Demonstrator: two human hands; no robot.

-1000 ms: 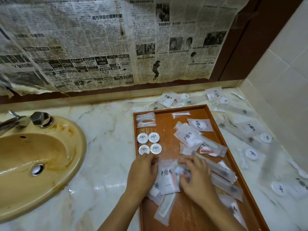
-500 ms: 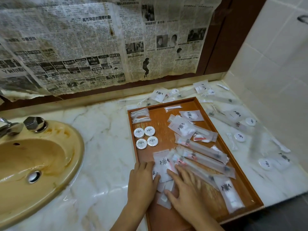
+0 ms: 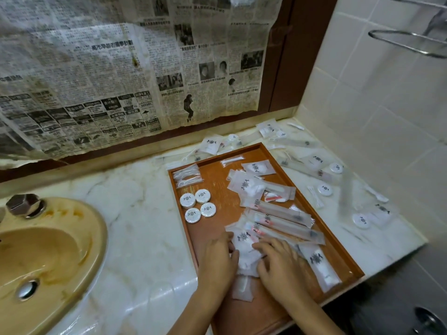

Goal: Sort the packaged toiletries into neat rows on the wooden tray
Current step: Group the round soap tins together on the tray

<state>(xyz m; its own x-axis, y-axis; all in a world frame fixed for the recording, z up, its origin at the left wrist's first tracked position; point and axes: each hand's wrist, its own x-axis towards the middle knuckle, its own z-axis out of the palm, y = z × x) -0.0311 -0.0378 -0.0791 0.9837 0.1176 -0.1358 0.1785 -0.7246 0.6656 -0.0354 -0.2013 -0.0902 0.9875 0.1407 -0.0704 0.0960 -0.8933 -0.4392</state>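
Note:
The wooden tray lies on the marble counter. On it are several round white tins, clear floss-pick packets, flat sachets and long toothbrush packets. Near the tray's front, my left hand and my right hand rest with fingers spread on a small pile of white sachets, one hand on each side of it. Another sachet lies at the tray's right front.
Loose packets and round tins are scattered on the counter right of and behind the tray. A yellow sink with a tap knob sits left. Newspaper covers the wall behind; a tiled wall with a metal rack rises right.
The view has swung left and back. Both hands slid toward the tray's front and now press flat on the sachet pile; the toothbrush packets lie freed in a slanted row.

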